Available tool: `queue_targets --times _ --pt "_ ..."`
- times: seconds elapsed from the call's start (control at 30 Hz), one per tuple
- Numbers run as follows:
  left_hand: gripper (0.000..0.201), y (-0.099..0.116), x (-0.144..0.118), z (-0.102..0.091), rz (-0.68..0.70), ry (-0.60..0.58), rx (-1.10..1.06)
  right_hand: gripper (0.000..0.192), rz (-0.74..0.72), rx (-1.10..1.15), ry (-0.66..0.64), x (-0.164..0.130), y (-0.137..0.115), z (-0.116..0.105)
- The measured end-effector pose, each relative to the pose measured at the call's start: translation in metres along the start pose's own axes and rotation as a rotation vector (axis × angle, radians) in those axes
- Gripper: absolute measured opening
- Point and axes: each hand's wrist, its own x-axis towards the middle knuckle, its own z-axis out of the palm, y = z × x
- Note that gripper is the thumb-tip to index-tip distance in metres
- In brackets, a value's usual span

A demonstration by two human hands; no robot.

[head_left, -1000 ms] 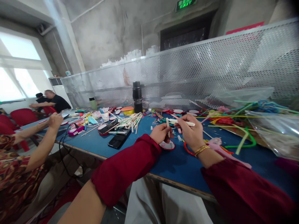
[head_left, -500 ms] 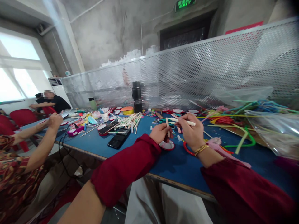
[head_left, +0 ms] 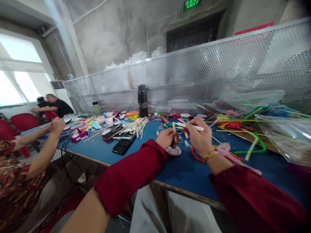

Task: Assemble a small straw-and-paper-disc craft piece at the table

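Note:
Over the blue table [head_left: 143, 152], my left hand [head_left: 166, 138] is closed on a small pale stick [head_left: 174, 128], held upright between the fingers. My right hand [head_left: 200, 136] pinches a slim white pen-like tool [head_left: 198, 128]. The tool points left, its tip at or very near the top of the stick; whether they touch I cannot tell. Right below my left hand lies a small white dish with a red rim [head_left: 174, 151]. A red-orange ring-shaped piece [head_left: 195, 155] lies beneath my right wrist.
Left of my hands lie a black phone [head_left: 121, 147] and a bundle of patterned sticks [head_left: 137, 125]. Behind them stands a black thermos [head_left: 142, 102]. Coloured pipe cleaners [head_left: 263, 144] and plastic bags [head_left: 286, 136] lie at right. A co-worker's hands [head_left: 57, 125] are at far left.

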Motion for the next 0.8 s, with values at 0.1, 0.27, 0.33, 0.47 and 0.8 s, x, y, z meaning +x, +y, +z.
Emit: queue_targets --times 0.1,0.27,0.33,0.47,0.8 --pt "0.020 0.0003 -0.0001 0.0001 0.004 0.004 -0.009 0.014 0.003 0.000 0.000 -0.0001 -0.0011 -0.0002" --pt "0.018 0.0014 -0.0009 -0.0002 -0.006 0.005 -0.012 0.017 -0.015 -0.004 -0.021 -0.0002 0.0012 -0.0002" --pt "0.018 0.0021 -0.0014 -0.0001 -0.019 0.004 -0.007 0.017 -0.017 -0.005 -0.025 -0.0004 0.0030 0.0000" --pt "0.020 0.0035 -0.0020 0.0005 -0.027 0.015 -0.030 0.017 -0.028 -0.015 -0.022 -0.0010 0.0050 0.0005" --pt "0.020 0.0069 -0.0037 0.0014 -0.023 0.010 -0.031 0.015 -0.030 0.011 -0.026 -0.0020 0.0028 0.0012"
